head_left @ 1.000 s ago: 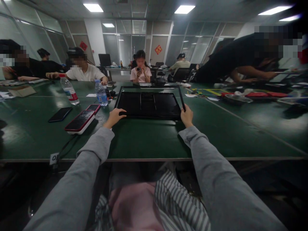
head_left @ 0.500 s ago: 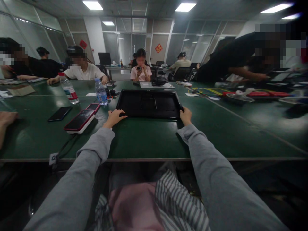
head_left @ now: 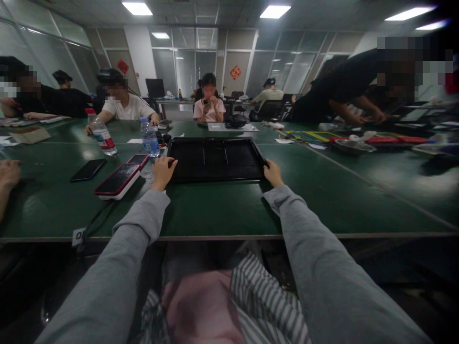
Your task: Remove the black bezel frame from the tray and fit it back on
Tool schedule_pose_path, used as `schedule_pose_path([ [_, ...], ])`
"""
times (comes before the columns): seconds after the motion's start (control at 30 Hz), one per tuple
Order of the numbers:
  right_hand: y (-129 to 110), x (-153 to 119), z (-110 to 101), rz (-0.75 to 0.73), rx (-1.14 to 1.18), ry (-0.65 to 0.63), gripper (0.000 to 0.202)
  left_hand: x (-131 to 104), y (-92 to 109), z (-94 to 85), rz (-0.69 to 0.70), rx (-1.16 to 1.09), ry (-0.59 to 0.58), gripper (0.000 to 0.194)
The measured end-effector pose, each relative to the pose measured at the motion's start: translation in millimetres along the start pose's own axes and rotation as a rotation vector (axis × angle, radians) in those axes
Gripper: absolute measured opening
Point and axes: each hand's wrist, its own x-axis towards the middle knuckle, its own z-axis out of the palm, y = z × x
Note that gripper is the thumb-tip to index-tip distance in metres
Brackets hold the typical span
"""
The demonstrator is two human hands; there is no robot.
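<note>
A shallow, rectangular black tray (head_left: 215, 173) with a raised rim lies on the green table in front of me. Two thin metal rods run across its inside. My left hand (head_left: 164, 172) is closed on the left rim, fingers curled over the edge. On the opposite side, my right hand (head_left: 273, 173) grips the right rim, its thumb on top and the other fingers partly hidden. Left of my left hand are a red-edged phone (head_left: 118, 179) on a white base and a water bottle with a blue cap (head_left: 149, 138).
A dark phone (head_left: 88, 170) and a red-capped bottle (head_left: 102, 134) stand farther left on the green table (head_left: 222, 215). Another person's hand (head_left: 9, 174) rests at the left edge. Several people sit around; one person (head_left: 337, 93) leans over red and yellow items at right.
The tray has shifted slightly left and toward me. My left hand has moved from the front left corner up along the left rim and closed there. My right hand keeps its grip.
</note>
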Motion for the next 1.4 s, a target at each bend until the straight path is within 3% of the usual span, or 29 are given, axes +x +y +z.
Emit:
schedule_pose_path([
  [0.07,0,-1,0,-0.01,0.006,-0.008,0.056,1,-5,1.3,-0.111,-0.001,0.014,0.047],
  [0.13,2,-1,0,-0.021,0.013,-0.011,0.056,2,-11,2.3,-0.191,-0.003,-0.089,0.051],
  [0.23,4,0,1,-0.024,0.009,-0.015,0.055,6,-19,2.9,-0.225,-0.021,-0.236,0.038],
  [0.47,-3,-4,3,-0.008,0.002,0.045,0.058,19,-24,7.7,-0.279,-0.24,-0.11,0.037],
  [0.63,-7,-4,4,0.005,-0.027,0.064,0.058,21,-24,12.9,-0.297,-0.543,-0.137,0.038],
  [0.8,-5,0,7,0.046,-0.054,0.044,0.059,21,-28,14.9,-0.327,-0.377,-0.17,0.037],
  [0.97,-2,3,10,0.068,-0.019,0.06,0.057,18,-25,13.7,-0.255,-0.23,-0.188,0.037],
  [1.17,4,5,11,0.066,0.071,0.056,0.057,13,-22,9.3,-0.274,-0.183,-0.086,0.043],
  [1.4,-1,0,8,0.059,0.064,0.046,0.049,5,-23,0.4,-0.368,-0.1,-0.078,0.046],
])
